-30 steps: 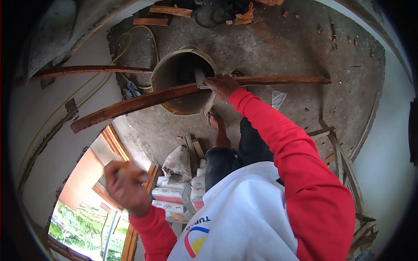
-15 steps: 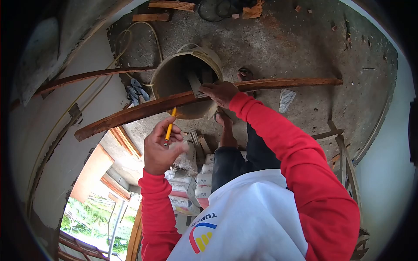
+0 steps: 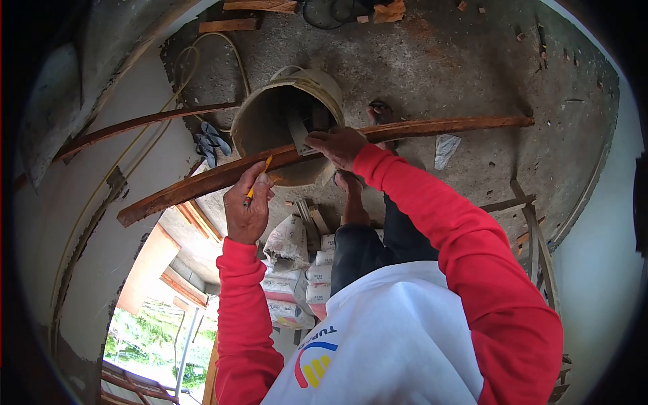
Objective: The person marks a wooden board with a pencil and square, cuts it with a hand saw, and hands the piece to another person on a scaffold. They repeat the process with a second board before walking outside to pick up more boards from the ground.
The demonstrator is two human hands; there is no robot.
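Note:
A long reddish-brown wooden plank stretches across the view, over the mouth of a pale bucket. My left hand is closed around a yellow pencil, whose upper end is at the plank's near edge. Close by, my right hand is closed at the middle of the plank. Its fingers press a flat grey strip against the wood, crosswise to the plank. I cannot make out exactly what kind of tool the strip is. The bucket's dark inside shows beyond it.
Stacked bags stand below, beside my legs. A thin hose loops at the upper left, near a pair of slippers. Wood offcuts lie on the concrete floor. A wooden frame stands at the right.
My left hand has moved up to the plank with the pencil, and its fingers have closed more around it. My right hand, the strip and the plank have barely shifted.

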